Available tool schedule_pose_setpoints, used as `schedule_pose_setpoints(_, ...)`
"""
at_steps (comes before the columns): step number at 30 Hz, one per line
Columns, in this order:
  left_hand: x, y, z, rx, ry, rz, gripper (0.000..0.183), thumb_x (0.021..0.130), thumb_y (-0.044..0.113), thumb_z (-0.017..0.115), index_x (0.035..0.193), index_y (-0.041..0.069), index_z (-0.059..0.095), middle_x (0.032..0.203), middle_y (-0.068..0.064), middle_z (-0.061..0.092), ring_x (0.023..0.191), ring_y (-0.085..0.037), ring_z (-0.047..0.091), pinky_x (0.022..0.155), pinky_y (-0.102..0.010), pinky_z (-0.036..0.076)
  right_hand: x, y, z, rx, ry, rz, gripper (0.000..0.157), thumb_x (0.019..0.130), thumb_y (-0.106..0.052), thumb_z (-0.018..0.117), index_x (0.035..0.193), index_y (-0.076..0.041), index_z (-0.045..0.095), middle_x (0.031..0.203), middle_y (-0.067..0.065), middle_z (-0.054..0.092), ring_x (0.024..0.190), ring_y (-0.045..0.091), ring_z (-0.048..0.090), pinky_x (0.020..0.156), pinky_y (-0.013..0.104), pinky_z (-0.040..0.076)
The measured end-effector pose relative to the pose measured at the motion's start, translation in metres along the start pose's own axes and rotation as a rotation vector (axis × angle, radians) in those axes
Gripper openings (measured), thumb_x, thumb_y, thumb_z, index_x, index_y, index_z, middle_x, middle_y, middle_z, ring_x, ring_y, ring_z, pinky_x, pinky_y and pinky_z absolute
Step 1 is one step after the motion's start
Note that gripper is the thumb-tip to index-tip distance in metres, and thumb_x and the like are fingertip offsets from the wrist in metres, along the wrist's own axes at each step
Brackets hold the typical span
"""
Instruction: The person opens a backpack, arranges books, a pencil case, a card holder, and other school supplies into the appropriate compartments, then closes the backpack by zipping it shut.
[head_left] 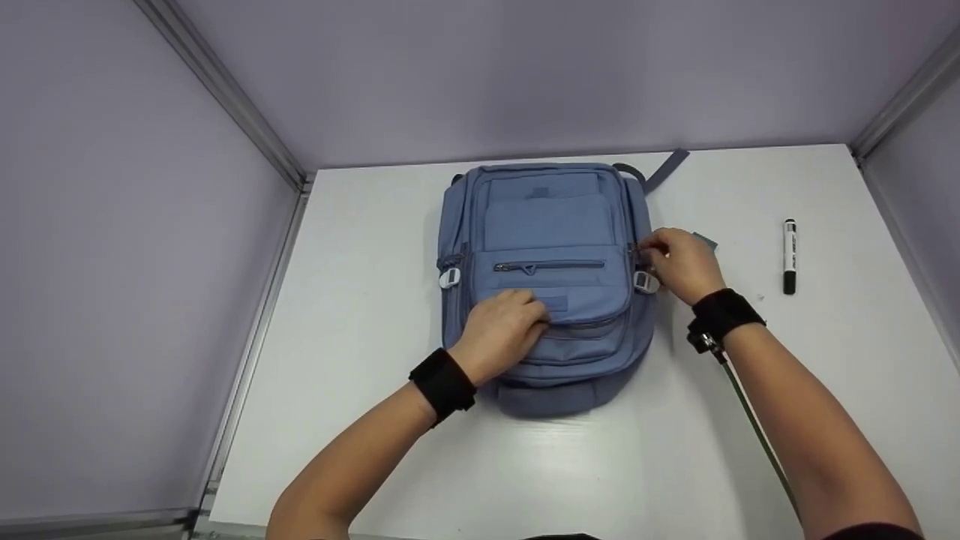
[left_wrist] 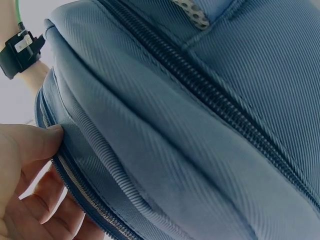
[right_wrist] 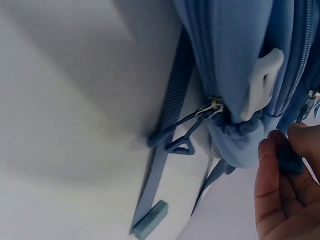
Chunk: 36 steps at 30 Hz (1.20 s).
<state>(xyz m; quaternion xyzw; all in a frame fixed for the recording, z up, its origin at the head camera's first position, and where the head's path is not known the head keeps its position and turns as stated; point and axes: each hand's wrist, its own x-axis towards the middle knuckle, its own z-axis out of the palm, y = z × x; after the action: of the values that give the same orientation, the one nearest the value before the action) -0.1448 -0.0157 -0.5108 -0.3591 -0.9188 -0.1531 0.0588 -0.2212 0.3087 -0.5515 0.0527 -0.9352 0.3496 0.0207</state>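
Observation:
A blue backpack (head_left: 547,225) lies front side up on the white table. At its lower front pocket my left hand (head_left: 501,334) grips the zippered edge (left_wrist: 87,192), thumb on one side and fingers curled on the other in the left wrist view. The pocket gapes a little along that edge. Beside the bag's right side, my right hand (head_left: 684,262) pinches a dark blue zipper pull (right_wrist: 289,159) between thumb and fingers. Two other looped zipper pulls (right_wrist: 181,146) hang near a white buckle (right_wrist: 262,82) in the right wrist view.
A black-and-white marker (head_left: 790,256) lies on the table (head_left: 352,300) at the right. Just behind my right hand shows a small teal block (head_left: 705,241). One strap (head_left: 666,171) sticks out from the bag's upper right. Pale panels (head_left: 525,82) wall the table's back and sides.

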Motion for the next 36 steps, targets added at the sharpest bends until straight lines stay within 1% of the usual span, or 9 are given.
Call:
schedule_pose_setpoints(5, -0.002, 0.0, -0.001, 0.002, -0.009, -0.008, 0.01, 0.101, 0.024, 0.067, 0.099, 0.018, 0.076, 0.095, 0.002, 0.066, 0.088, -0.019, 0.064, 0.074, -0.035, 0.054, -0.005, 0.015, -0.009, -0.041, 0.008, 0.001, 0.021, 0.099, -0.004, 0.06, 0.114, 0.004, 0.07, 0.107, 0.024, 0.069, 0.097, 0.04, 0.064, 0.084, 0.054, 0.047)
schedule_pose_setpoints(9, -0.002, 0.001, -0.002, -0.01, -0.021, -0.019, 0.013, 0.102, 0.025, 0.066, 0.101, 0.019, 0.077, 0.093, 0.002, 0.065, 0.087, -0.018, 0.063, 0.073, -0.034, 0.053, -0.01, 0.036, -0.027, -0.088, 0.032, 0.069, 0.026, 0.098, -0.003, 0.054, 0.116, 0.008, 0.069, 0.108, 0.029, 0.067, 0.098, 0.044, 0.062, 0.085, 0.057, 0.046)
schedule_pose_setpoints(17, -0.003, 0.003, -0.004, -0.025, -0.023, -0.026, 0.018, 0.103, 0.026, 0.063, 0.104, 0.018, 0.079, 0.091, 0.002, 0.065, 0.084, -0.017, 0.062, 0.07, -0.034, 0.052, -0.032, 0.108, -0.065, -0.307, 0.098, 0.286, 0.04, 0.099, -0.01, 0.052, 0.125, 0.02, 0.055, 0.12, 0.045, 0.051, 0.109, 0.063, 0.047, 0.089, 0.069, 0.041)
schedule_pose_setpoints(20, -0.001, 0.004, -0.008, -0.048, -0.027, -0.025, 0.018, 0.103, 0.026, 0.063, 0.107, 0.018, 0.079, 0.093, 0.002, 0.067, 0.086, -0.017, 0.063, 0.073, -0.033, 0.053, -0.048, 0.13, -0.078, -0.337, 0.056, 0.416, 0.05, 0.1, -0.02, 0.052, 0.118, 0.027, 0.05, 0.116, 0.048, 0.045, 0.108, 0.065, 0.043, 0.087, 0.07, 0.041)
schedule_pose_setpoints(22, 0.002, 0.004, -0.012, -0.063, -0.024, -0.027, 0.018, 0.104, 0.026, 0.063, 0.109, 0.019, 0.079, 0.096, 0.003, 0.068, 0.088, -0.016, 0.064, 0.074, -0.032, 0.053, -0.057, 0.14, -0.084, -0.335, 0.016, 0.486, 0.054, 0.099, -0.026, 0.051, 0.106, 0.028, 0.051, 0.108, 0.047, 0.044, 0.104, 0.064, 0.043, 0.08, 0.067, 0.044)
schedule_pose_setpoints(25, 0.007, 0.003, -0.019, -0.083, -0.006, -0.026, 0.018, 0.104, 0.025, 0.064, 0.111, 0.019, 0.078, 0.099, 0.003, 0.07, 0.091, -0.015, 0.065, 0.076, -0.03, 0.053, -0.066, 0.149, -0.091, -0.329, -0.03, 0.543, 0.052, 0.099, -0.028, 0.049, 0.086, 0.022, 0.054, 0.096, 0.043, 0.045, 0.094, 0.059, 0.046, 0.069, 0.06, 0.045)
schedule_pose_setpoints(28, 0.013, 0.002, -0.027, -0.081, 0.021, -0.02, 0.018, 0.104, 0.025, 0.063, 0.112, 0.018, 0.078, 0.101, 0.002, 0.07, 0.092, -0.015, 0.065, 0.076, -0.029, 0.054, -0.07, 0.152, -0.092, -0.326, -0.039, 0.545, 0.046, 0.098, -0.025, 0.049, 0.076, 0.015, 0.055, 0.087, 0.036, 0.048, 0.081, 0.05, 0.05, 0.06, 0.051, 0.045)
schedule_pose_setpoints(32, 0.022, -0.001, -0.036, -0.082, 0.069, -0.018, 0.018, 0.104, 0.024, 0.063, 0.113, 0.017, 0.078, 0.103, 0.002, 0.071, 0.092, -0.015, 0.065, 0.076, -0.029, 0.054, -0.073, 0.151, -0.089, -0.315, -0.021, 0.55, 0.034, 0.097, -0.013, 0.049, 0.076, 0.012, 0.057, 0.074, 0.027, 0.052, 0.067, 0.04, 0.053, 0.049, 0.043, 0.044)
schedule_pose_setpoints(36, 0.032, -0.006, -0.044, -0.089, 0.108, -0.024, 0.018, 0.104, 0.025, 0.063, 0.113, 0.018, 0.077, 0.103, 0.002, 0.071, 0.093, -0.015, 0.066, 0.077, -0.03, 0.054, -0.073, 0.151, -0.086, -0.284, 0.006, 0.549, 0.027, 0.096, -0.006, 0.048, 0.084, 0.016, 0.06, 0.069, 0.025, 0.056, 0.063, 0.038, 0.055, 0.047, 0.041, 0.044)
